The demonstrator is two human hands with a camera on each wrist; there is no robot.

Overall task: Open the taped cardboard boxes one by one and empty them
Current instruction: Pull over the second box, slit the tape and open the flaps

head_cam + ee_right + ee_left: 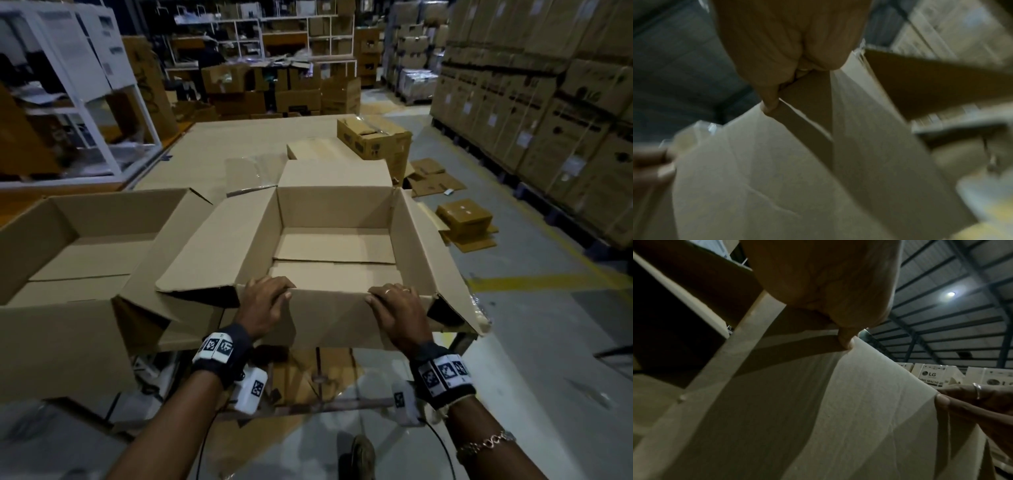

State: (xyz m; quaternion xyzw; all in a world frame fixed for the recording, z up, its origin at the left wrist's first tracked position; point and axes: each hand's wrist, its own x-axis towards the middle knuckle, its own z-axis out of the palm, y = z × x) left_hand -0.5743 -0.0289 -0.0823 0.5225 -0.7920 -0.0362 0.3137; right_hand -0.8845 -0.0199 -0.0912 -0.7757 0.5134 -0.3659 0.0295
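Note:
A large open cardboard box (335, 212) sits in front of me with all flaps spread and nothing inside but its bottom flaps. My left hand (265, 301) grips the near wall's top edge, fingers curled over into the box. My right hand (394, 308) grips the same edge further right. In the left wrist view my left hand (838, 308) has its thumb against the box's near wall (818, 418), and my right hand (972, 402) shows at the right. The blurred right wrist view has my right hand (785, 53) pinching the box's edge (797, 123).
A second open box (68, 246) stands at my left, touching the first. Further back on the cardboard-covered table (222, 144) stand a flat box (318, 147) and a taped box (375, 140). Flattened cartons (462, 219) lie on the floor at right, beside stacked cartons (548, 102).

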